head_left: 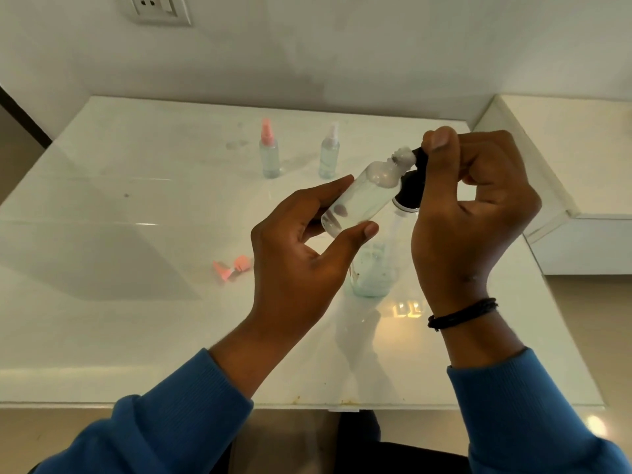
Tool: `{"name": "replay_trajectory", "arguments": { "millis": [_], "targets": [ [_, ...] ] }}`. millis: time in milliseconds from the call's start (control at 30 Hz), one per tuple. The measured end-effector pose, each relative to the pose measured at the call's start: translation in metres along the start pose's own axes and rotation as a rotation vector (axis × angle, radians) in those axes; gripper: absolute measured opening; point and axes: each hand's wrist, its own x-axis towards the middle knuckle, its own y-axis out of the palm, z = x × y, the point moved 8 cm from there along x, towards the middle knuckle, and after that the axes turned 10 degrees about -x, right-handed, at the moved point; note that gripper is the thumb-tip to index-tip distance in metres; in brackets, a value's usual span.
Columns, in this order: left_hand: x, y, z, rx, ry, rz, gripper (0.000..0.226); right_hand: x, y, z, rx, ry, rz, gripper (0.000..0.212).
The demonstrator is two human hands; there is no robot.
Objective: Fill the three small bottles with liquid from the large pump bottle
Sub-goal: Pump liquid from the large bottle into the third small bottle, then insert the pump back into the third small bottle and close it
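A small open bottle (362, 196) is gripped tilted by the left hand (301, 254); the black pump head (415, 179) is pinched by the right hand (475, 206).

- The left half of the white table (102, 234) lies bare, open for passage.
- Pink-capped spray bottle (269, 152) and white-capped spray bottle (329, 155) stand upright at the back centre, apart.
- A loose pink sprayer cap (231, 266) lies left of the hands.
- The large pump bottle (376, 265) blocks the centre.

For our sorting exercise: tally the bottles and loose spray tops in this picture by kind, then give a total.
Small bottles: 3 (held, pink-topped, white-topped)
Large pump bottle: 1
Loose pink spray top: 1
Total: 5
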Motion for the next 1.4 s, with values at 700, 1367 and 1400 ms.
{"name": "replay_trajectory", "arguments": {
  "millis": [700,1367,1400],
  "targets": [
    [0.001,0.001,0.002,-0.042,-0.021,0.014,0.046,0.007,-0.005,0.002,0.004,0.004,-0.004,0.032],
    [0.008,-0.019,-0.002,-0.138,-0.028,-0.045,0.041,0.012,-0.008,0.009,-0.081,0.025,0.004,0.034],
    [0.01,-0.025,-0.002,-0.131,-0.02,-0.064,0.042,0.012,-0.008,0.011,-0.086,0.015,0.003,0.033]
  ]
}}
